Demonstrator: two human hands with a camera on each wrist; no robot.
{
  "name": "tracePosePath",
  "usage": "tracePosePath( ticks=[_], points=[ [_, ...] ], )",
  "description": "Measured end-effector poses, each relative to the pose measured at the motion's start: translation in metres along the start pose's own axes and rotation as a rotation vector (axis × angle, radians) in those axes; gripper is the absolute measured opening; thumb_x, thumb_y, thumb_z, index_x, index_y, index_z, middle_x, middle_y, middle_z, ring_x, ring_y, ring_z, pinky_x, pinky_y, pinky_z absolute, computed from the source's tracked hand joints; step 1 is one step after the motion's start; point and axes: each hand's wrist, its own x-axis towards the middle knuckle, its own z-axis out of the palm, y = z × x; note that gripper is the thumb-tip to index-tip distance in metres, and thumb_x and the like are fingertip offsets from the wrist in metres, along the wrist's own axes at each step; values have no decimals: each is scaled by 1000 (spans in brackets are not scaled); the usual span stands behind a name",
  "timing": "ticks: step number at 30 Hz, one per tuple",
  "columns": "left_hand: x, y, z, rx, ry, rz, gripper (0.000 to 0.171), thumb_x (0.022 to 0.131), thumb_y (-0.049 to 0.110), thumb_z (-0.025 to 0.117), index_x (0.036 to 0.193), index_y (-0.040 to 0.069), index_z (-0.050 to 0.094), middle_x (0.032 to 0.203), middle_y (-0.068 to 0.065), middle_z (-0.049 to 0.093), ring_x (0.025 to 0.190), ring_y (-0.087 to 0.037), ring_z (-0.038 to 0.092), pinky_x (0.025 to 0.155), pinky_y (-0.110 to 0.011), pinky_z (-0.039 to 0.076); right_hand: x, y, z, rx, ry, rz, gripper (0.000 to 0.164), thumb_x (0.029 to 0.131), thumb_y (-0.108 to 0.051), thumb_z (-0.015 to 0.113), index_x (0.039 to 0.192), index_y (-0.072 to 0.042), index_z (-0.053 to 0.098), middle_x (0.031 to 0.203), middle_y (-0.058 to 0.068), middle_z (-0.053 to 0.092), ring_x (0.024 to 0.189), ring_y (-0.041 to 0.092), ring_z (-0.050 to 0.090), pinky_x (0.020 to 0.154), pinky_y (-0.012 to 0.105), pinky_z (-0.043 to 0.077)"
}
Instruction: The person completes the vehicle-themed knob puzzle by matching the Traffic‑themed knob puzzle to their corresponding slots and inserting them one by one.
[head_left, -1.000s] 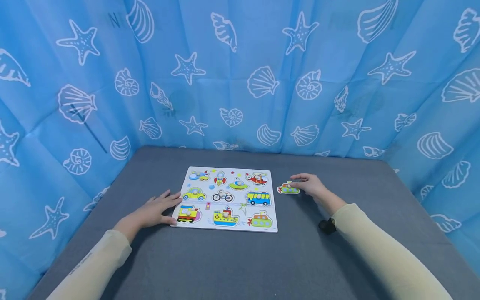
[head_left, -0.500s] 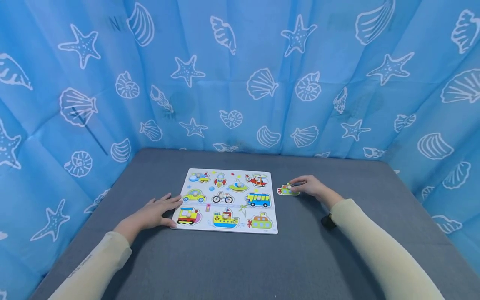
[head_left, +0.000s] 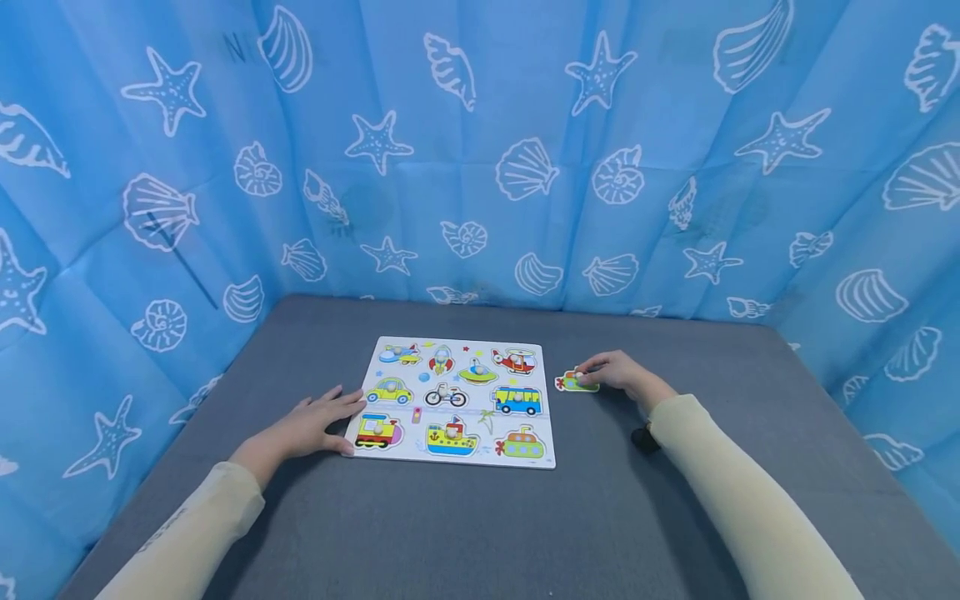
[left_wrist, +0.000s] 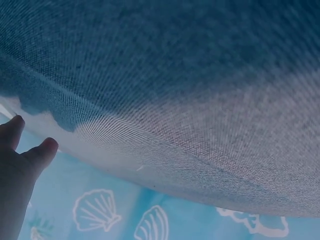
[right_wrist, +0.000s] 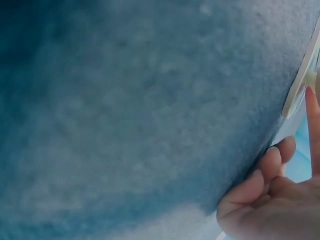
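Note:
A white wooden peg puzzle board (head_left: 468,425) lies on the grey table, filled with vehicle pictures, many with round knobs. My left hand (head_left: 307,425) rests at its left edge, fingers spread, fingertips touching the edge. Right of the board, a green and yellow submarine puzzle piece (head_left: 567,384) lies on the table. My right hand (head_left: 621,372) pinches its knob and covers its right side. In the right wrist view, the knob (right_wrist: 310,78) touches a fingertip while the other fingers curl against the cloth. A matching submarine picture (head_left: 522,443) without a knob shows at the board's lower right.
The grey cloth-covered table (head_left: 450,533) extends around the board. A blue curtain (head_left: 480,200) with white shells and starfish hangs behind and along both sides. A small black object (head_left: 645,439) shows under the right wrist.
My right fingers have settled slightly lower around the submarine piece's knob, and the right forearm has shifted a little. The left hand and the board stay in place.

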Motion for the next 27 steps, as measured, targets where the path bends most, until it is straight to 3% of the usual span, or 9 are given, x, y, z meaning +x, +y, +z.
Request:
tracePosePath(
  ticks=[6, 11, 27],
  points=[
    [-2, 1, 0, -10, -8, -15, 90, 79, 49, 74, 150, 8, 37, 157, -14, 28, 143, -46, 12, 107, -71, 7, 4, 0, 3, -1, 19, 3, 27, 90, -12, 69, 113, 2, 68, 127, 24, 54, 110, 32, 50, 92, 44, 41],
    [-2, -1, 1, -7, 7, -1, 90, 79, 48, 74, 150, 8, 37, 157, -15, 28, 143, -47, 12, 106, -72, 8, -1, -1, 3, -5, 27, 24, 26, 91, -13, 69, 111, 3, 67, 127, 24, 54, 111, 33, 49, 95, 46, 40],
    [0, -1, 1, 13, 7, -1, 91, 78, 51, 74, 150, 9, 37, 156, -14, 29, 143, -45, 14, 106, -72, 7, -39, -7, 7, 29, -17, -13, 25, 90, -15, 70, 108, 2, 69, 125, 23, 56, 109, 33, 50, 93, 47, 41]
  ],
)
